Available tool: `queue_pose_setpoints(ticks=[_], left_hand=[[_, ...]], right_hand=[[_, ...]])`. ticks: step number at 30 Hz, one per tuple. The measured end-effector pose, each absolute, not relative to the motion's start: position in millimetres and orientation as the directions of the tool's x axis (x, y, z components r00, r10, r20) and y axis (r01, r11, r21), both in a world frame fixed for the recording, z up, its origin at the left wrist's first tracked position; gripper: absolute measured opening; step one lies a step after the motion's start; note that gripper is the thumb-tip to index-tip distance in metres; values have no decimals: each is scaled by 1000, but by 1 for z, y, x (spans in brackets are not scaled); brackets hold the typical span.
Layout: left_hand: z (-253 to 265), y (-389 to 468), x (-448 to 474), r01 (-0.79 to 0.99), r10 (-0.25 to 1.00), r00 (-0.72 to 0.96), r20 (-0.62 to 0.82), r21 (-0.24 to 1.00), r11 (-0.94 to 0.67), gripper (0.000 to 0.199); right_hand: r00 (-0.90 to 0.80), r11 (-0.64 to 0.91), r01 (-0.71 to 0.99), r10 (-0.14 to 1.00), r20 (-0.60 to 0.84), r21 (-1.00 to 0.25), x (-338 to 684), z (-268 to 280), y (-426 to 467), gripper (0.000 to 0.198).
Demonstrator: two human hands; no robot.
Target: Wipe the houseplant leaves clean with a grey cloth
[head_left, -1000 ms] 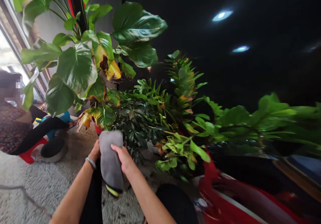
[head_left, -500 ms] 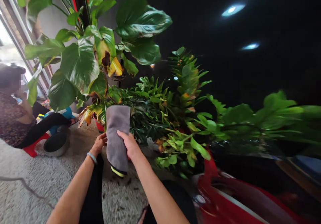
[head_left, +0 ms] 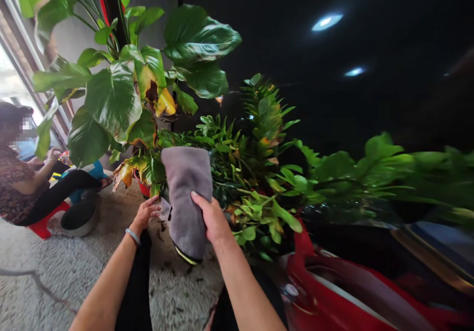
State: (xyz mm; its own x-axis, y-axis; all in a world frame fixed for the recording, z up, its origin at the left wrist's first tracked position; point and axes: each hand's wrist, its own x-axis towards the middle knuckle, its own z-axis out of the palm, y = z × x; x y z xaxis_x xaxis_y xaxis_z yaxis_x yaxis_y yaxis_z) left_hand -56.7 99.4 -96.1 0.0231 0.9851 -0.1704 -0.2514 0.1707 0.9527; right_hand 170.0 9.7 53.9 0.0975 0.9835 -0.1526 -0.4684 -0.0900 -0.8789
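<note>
My right hand [head_left: 215, 220] grips a grey plush piece [head_left: 187, 187], thumb on its front face and the other fingers behind it. It is long and soft-looking, wide at the top, with a dark and yellow-green trim at its lower end; I cannot tell exactly what it is. To its left, my left hand [head_left: 145, 215], with a pale bracelet on the wrist, has its fingers closed on a small white patterned piece [head_left: 165, 209]. That piece is partly hidden by the fingers and lies close to the plush piece's left edge.
Large-leaved plants [head_left: 114, 99] and low bushy greenery [head_left: 229, 158] stand ahead along a dark glossy wall. A red bag [head_left: 318, 281] is at lower right. At left, a person [head_left: 18, 183] sits on a red stool [head_left: 46, 225] beside a grey basin [head_left: 79, 217].
The grey plush piece has moved right and turned slightly, away from my left hand. The white patterned piece now shows at my left fingertips.
</note>
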Motion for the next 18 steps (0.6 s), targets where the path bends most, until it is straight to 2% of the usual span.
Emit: queue_pose_setpoints(ticks=[3,8,10,13,15,18], left_hand=[[-95,98,-56,-235,988,-17,-154,961,145,84],[-98,101,-56,-216,989,-2,-151,965,147,87],[-98,102,-54,-210,988,24,-153,965,155,85],[-98,104,-50,-205,984,69,-163,963,174,81],[-96,103,-47,-202,983,71,-170,962,181,79],[-94,101,-45,-204,985,63,-163,964,173,77]], right_hand=[[154,-149,-501,954,-257,-852,175,22,9,47],[29,-353,-429,915,-403,-831,163,-26,-54,45],[78,-306,-416,926,-368,-856,167,-17,-60,45],[314,-77,-450,919,-239,-890,185,17,-30,47],[440,59,-506,876,-198,-861,199,34,0,46],[414,53,-618,870,-267,-785,205,31,24,39]])
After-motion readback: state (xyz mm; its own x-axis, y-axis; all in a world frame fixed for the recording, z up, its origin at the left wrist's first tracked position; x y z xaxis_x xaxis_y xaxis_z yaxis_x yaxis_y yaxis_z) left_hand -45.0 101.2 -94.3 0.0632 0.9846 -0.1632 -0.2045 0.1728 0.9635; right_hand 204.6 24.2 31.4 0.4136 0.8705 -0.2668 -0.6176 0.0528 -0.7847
